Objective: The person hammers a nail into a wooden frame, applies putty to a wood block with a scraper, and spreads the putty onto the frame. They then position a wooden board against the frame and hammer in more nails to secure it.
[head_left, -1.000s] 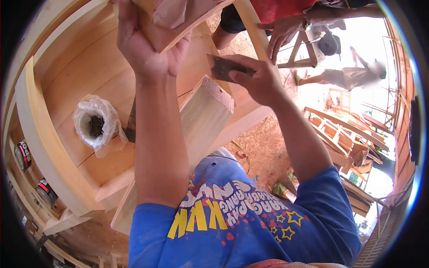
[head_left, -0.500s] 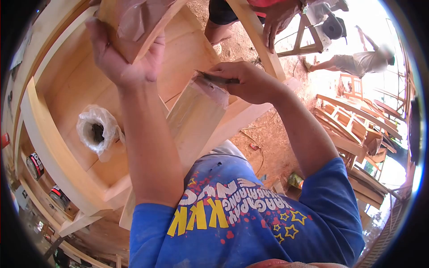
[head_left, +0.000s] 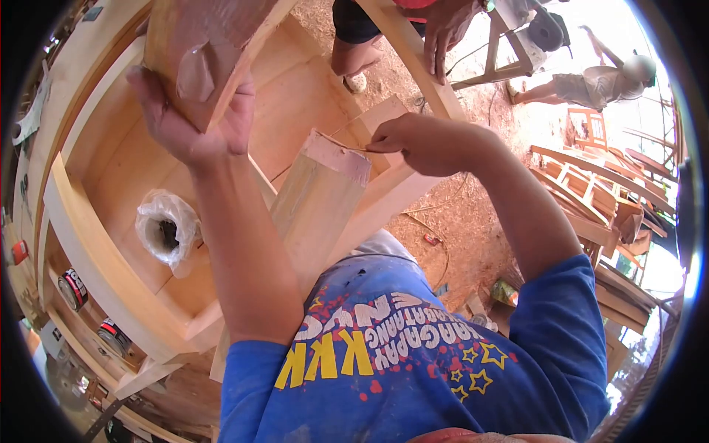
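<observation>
My left hand (head_left: 196,133) is closed around the lower end of a wooden board (head_left: 164,52), which carries a mound of pinkish-brown putty (head_left: 198,72). My right hand (head_left: 432,144) grips a putty knife (head_left: 341,141), its thin blade seen nearly edge-on and its handle mostly hidden by my fingers. That blade lies at the end of a squared wooden post (head_left: 314,192), where a pinkish layer of putty (head_left: 343,159) covers the tip. The post slants up from my lap between my arms.
A large wooden frame (head_left: 111,266) with panels surrounds my left side, with a plastic-wrapped roll (head_left: 166,232) inside. Cans (head_left: 72,288) sit at far left. A co-worker's hand (head_left: 447,33) rests on a wooden rail. Wooden pieces (head_left: 591,199) are piled right, near another person (head_left: 602,85).
My right hand has shifted right and slightly down, and turned so the knife blade is edge-on. The board in my left hand has moved slightly left and down.
</observation>
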Available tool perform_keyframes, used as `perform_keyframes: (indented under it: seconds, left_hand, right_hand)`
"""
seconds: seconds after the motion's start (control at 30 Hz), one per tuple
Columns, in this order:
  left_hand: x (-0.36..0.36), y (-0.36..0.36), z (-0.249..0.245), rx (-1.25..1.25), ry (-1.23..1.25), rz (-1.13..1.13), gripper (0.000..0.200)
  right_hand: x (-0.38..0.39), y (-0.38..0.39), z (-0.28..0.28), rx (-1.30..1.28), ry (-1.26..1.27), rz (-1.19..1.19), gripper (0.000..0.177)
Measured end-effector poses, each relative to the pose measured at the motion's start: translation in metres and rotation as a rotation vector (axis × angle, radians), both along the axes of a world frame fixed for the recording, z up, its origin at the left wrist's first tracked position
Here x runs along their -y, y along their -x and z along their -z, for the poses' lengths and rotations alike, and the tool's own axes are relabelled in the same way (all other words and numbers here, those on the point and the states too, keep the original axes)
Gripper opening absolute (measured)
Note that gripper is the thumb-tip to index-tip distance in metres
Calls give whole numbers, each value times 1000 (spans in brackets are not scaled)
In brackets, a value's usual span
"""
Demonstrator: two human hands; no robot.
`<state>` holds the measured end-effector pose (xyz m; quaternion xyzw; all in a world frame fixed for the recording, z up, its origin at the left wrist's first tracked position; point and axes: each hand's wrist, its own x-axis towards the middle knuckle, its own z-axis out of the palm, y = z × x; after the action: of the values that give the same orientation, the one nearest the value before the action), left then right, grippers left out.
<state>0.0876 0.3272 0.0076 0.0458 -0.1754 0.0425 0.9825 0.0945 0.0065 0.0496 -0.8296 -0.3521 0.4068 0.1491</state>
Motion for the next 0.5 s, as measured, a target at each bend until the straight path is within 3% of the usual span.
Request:
perform_keyframes:
  seconds: [0.07,0.1,0.13,0.2,0.5]
  left_hand:
    - [4,0,-6,-44,4,-44,58]
    - [12,3,-18,-190,-17,-138,55]
    - [17,5,-25,-336,-41,-231,53]
    - [14,5,-18,-259,-55,-198,54]
    - [-6,0,8,-50,-105,-64,64]
  right_hand:
    - [14,-12,2,88,-51,-11,56]
    - [3,-16,-9,69,-26,113,59]
    - [-2,-18,-5,102,-131,88,60]
    - [-14,-24,6,172,-346,46,64]
    - [-37,-32,28,9,-498,12,62]
